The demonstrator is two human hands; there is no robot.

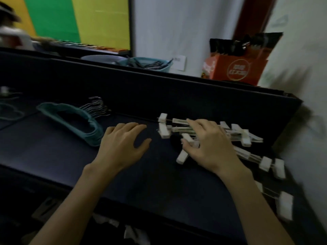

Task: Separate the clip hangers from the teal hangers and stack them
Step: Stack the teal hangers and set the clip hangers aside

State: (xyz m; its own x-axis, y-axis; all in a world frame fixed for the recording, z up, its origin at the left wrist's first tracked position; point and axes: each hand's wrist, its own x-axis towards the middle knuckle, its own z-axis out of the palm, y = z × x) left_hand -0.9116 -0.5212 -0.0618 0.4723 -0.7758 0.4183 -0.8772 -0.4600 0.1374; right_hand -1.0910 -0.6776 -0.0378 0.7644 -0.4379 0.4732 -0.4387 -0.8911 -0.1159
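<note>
A stack of teal hangers with metal hooks lies at the left of the dark table. A pile of white clip hangers spreads along the table's right side. My right hand rests on top of that pile, fingers spread over the clips and bars. My left hand hovers flat over the table between the two piles, fingers straight, holding nothing. More clip hangers trail toward the near right edge.
A dark raised panel runs along the table's back. Behind it stand a teal basin with dark items and an orange box. Another person is at the far left. A faint teal hanger lies at the left edge.
</note>
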